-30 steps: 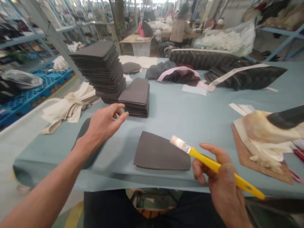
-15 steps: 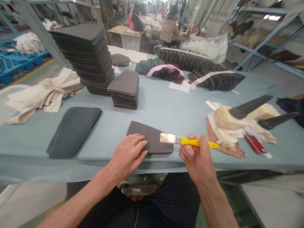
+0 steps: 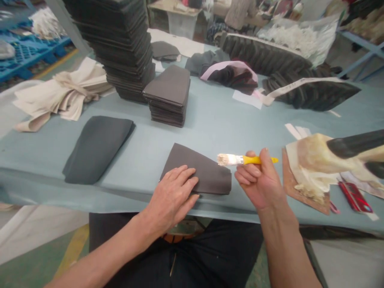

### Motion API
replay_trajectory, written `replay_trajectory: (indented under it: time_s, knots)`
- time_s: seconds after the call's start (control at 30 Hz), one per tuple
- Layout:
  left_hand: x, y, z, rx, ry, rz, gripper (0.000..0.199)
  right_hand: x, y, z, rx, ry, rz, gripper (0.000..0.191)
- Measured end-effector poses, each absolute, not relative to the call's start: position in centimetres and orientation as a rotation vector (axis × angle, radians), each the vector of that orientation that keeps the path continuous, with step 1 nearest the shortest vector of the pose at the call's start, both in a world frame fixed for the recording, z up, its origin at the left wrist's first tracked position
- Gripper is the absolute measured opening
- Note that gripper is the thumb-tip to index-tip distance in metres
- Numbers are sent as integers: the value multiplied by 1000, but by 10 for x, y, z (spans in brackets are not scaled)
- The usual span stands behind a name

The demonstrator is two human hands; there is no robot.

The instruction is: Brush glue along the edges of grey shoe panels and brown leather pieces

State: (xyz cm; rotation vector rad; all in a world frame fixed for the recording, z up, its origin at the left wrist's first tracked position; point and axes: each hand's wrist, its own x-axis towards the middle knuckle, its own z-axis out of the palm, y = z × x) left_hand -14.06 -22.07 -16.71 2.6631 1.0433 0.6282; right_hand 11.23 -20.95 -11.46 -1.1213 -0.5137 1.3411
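My left hand (image 3: 177, 192) lies flat with its fingers spread on the left part of a dark grey piece (image 3: 207, 172) near the table's front edge. Just right of that piece, my right hand (image 3: 259, 176) is closed round the yellow handle of a paintbrush (image 3: 252, 160). The brush is level, and its pale, crusted bristles point left above the piece's right end. Further left lie dark green-grey sheets (image 3: 97, 148). Behind the piece stands a short stack of dark pieces (image 3: 169, 96).
A tall dark stack (image 3: 129, 52) rises at the back left, beside tied cream cloth strips (image 3: 66, 88). At the right are containers with dark handles (image 3: 315, 156), a brown board (image 3: 291, 184) and a red object (image 3: 355, 196). Dark bundles (image 3: 264, 52) and a person (image 3: 238, 14) are behind.
The view has tilted down and shifted, so the table items appear higher. My right hand has brought the brush slightly away from me. My left hand still rests on the piece.
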Motion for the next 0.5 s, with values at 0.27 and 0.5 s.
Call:
replay_trajectory:
  time_s: [0.27, 0.5]
  knots:
    - [-144, -220, -172, 2656, 1039, 735, 30, 98, -211, -115, -1006, -508, 1441, 54]
    - [-144, -219, -173, 2670, 1037, 742, 29, 96, -228, -117, -880, -448, 1533, 53]
